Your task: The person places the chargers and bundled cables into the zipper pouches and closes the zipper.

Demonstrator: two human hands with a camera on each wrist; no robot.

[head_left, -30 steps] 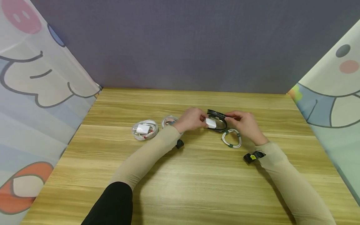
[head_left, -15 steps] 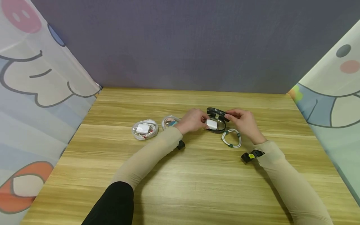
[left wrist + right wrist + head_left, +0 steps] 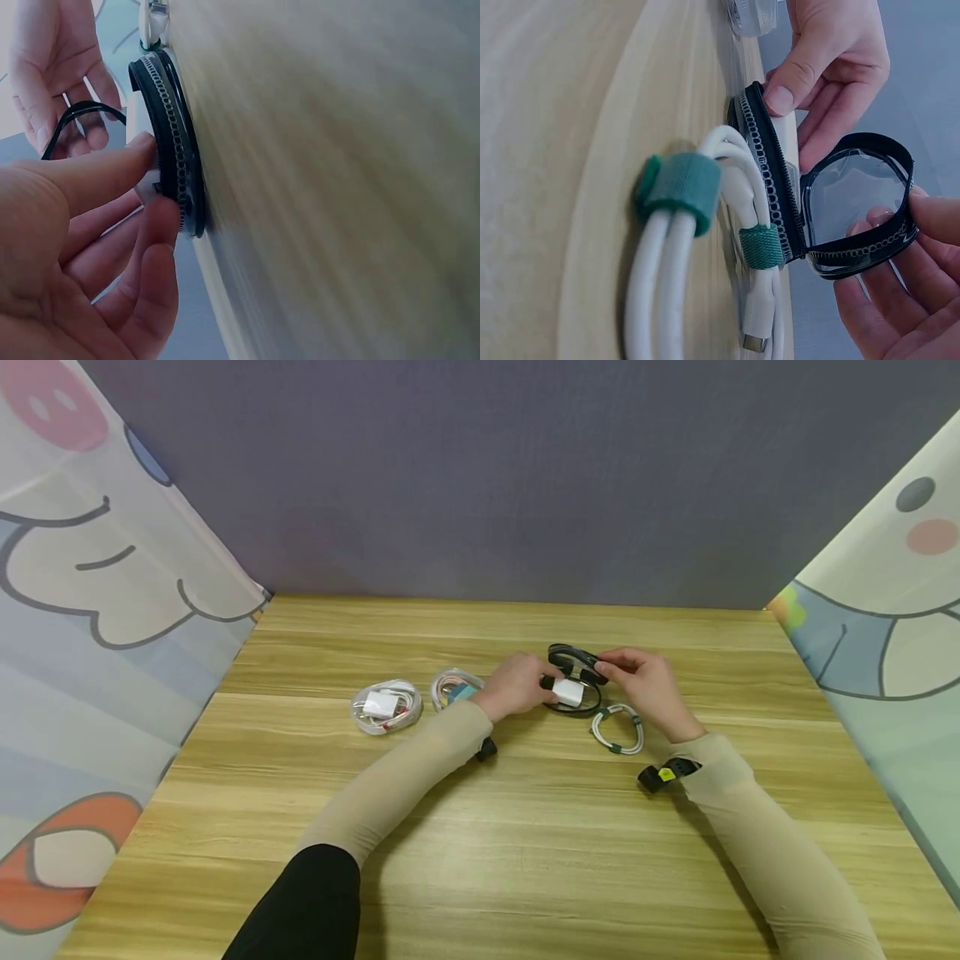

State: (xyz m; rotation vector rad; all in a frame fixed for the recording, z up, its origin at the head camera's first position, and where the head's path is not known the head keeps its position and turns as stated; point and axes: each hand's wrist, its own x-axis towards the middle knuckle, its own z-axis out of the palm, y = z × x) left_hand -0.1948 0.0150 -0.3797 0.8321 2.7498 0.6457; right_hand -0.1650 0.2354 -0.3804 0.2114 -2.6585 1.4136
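A round clear zippered case (image 3: pixel 774 172) with black trim lies unfolded on the table. My left hand (image 3: pixel 517 683) pinches a white charger block (image 3: pixel 570 693) at the bottom half of the case, thumb on the block and fingertips right at the zipper rim. The raised lid (image 3: pixel 862 137) is see-through, with nothing in it. My right hand (image 3: pixel 645 683) holds that lid by its edge, thumb on the rim and fingers behind. Just in front of the case lies a coiled white cable (image 3: pixel 640 737) with green straps, its USB-C plug (image 3: pixel 757 315) showing in the right wrist view.
To the left on the wooden table (image 3: pixel 525 843) sits a clear pouch (image 3: pixel 358 714) with a white cable and charger. Another clear pouch (image 3: pixel 459 677), partly hidden by my left hand, holds a cable and something blue. A grey panel (image 3: pixel 487 485) stands behind the table.
The lid has been lifted and tilted farther back by my right hand, so the case gapes wider. My left hand and the charger have shifted slightly to the right.
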